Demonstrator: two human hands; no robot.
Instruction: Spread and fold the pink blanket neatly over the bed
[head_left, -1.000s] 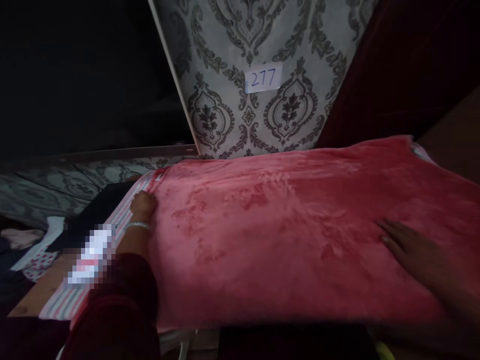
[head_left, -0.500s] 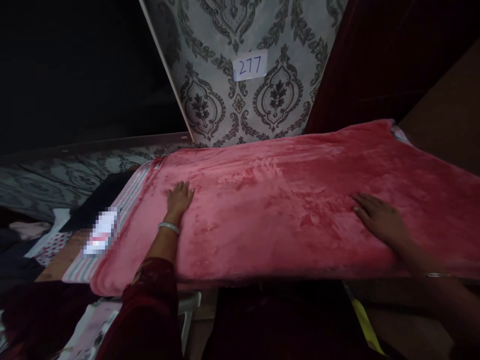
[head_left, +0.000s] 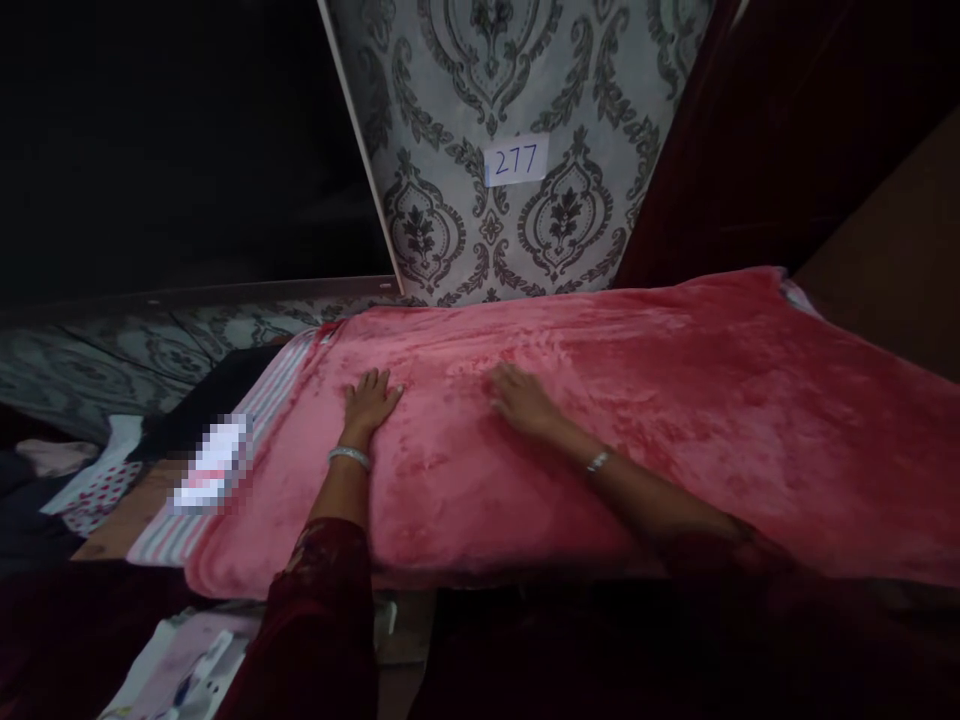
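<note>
A pink-red plush blanket lies spread before me, its pile smooth in some places and ruffled in others. My left hand rests flat on its left part with the fingers spread. Near the middle, my right hand is over the blanket with its fingers stretched out, slightly blurred. Neither hand grips anything. A striped white, grey and pink cloth edge shows along the blanket's left side.
Behind the blanket stands a patterned wall with a paper marked 277. A large dark screen is at the back left. A blurred-out white item lies on the striped edge. Clothes are piled at the far left.
My right hand has swept left across the blanket, from its right part to near the middle. My left hand stays on the same area while the view has shifted slightly.
</note>
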